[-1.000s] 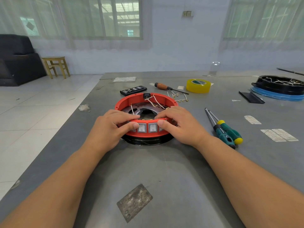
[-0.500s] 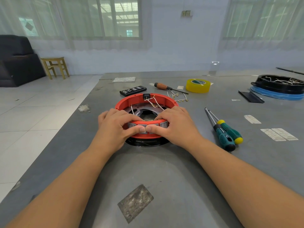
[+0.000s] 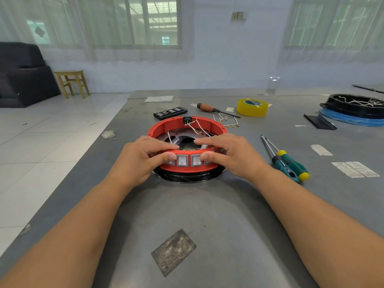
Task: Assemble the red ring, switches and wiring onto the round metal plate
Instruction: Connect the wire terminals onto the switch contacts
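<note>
The red ring point(image 3: 166, 126) sits on the round metal plate point(image 3: 188, 178) at the middle of the table. Grey rocker switches point(image 3: 189, 160) line its near wall, and white wires point(image 3: 195, 126) run inside from a black part at its far wall. My left hand point(image 3: 143, 157) grips the near left rim, fingers over the top edge and thumb on the outer wall beside the switches. My right hand point(image 3: 232, 155) grips the near right rim the same way. The outermost switches are partly hidden under my thumbs.
Two green-handled screwdrivers point(image 3: 288, 163) lie right of the ring. Behind it are loose wires point(image 3: 226, 121), a brown-handled screwdriver point(image 3: 212, 109), a yellow tape roll point(image 3: 252, 107) and a black bit case point(image 3: 170, 112). A black tray on a blue disc point(image 3: 353, 110) stands far right. The table edge runs along the left.
My thumbs, which met over the middle switches half a second ago, have moved apart, so two switches show again. The ring has stayed in place.
</note>
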Tool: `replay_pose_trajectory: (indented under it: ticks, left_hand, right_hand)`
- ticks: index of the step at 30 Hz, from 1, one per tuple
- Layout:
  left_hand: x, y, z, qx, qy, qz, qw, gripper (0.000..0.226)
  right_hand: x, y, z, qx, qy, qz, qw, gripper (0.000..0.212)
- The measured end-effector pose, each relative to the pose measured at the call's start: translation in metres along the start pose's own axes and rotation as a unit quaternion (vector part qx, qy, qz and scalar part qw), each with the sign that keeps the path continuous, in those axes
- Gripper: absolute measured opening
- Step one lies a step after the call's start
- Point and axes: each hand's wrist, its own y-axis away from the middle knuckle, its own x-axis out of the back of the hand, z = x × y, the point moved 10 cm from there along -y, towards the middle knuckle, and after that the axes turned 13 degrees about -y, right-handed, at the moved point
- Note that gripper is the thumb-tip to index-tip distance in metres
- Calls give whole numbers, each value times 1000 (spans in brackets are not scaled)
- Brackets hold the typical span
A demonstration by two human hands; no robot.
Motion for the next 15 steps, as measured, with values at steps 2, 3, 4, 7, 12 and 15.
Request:
replay_pose_trajectory:
  ticks: [2, 3, 4, 7, 12, 15]
  left_hand:
    - [1, 1, -1, -1, 12, 1, 1000, 42]
    - [2, 1, -1, 0, 18, 2, 1000, 41]
    - [2, 2, -2, 1, 23, 4, 1000, 39]
    - [3, 4, -4, 0, 25, -4, 1000, 32]
    - [5, 6, -6, -2, 21, 4, 1000, 35]
    - [6, 8, -5, 4, 18, 20, 1000, 38]
  right_hand:
    - [0, 1, 0, 2, -2, -6, 1000, 53]
    - [0, 2, -2, 9, 2, -9, 1000, 55]
    - [0, 2, -4, 17, 11, -11, 1000, 56]
    - [-2, 2, -6, 31, 50, -30, 998, 58]
    - [-6, 2, -6, 25, 89, -46, 995, 55]
    - [-4, 2, -9, 34, 84, -37, 995, 54]
